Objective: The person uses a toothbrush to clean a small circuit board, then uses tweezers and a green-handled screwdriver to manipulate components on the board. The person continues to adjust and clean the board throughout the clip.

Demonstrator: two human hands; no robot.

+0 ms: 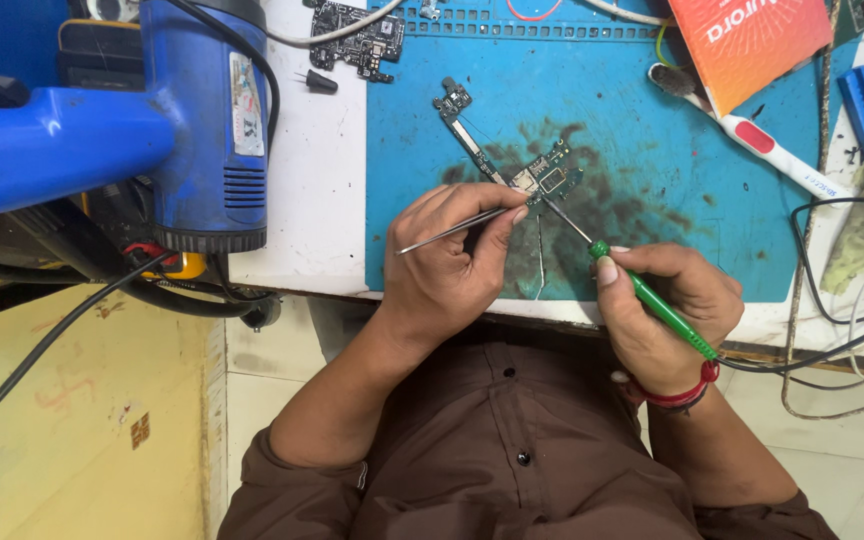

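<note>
Heat gun parked far left, off mat, nozzle away from work. Left hand pinches tweezers, tips steadying board mid-mat. Right hand grips green-handled tool pencil-style, tip on board. Both wrists braced at bench edge for control. Toothbrush to the right; cables crowd right edge; open mat beyond board.
</note>
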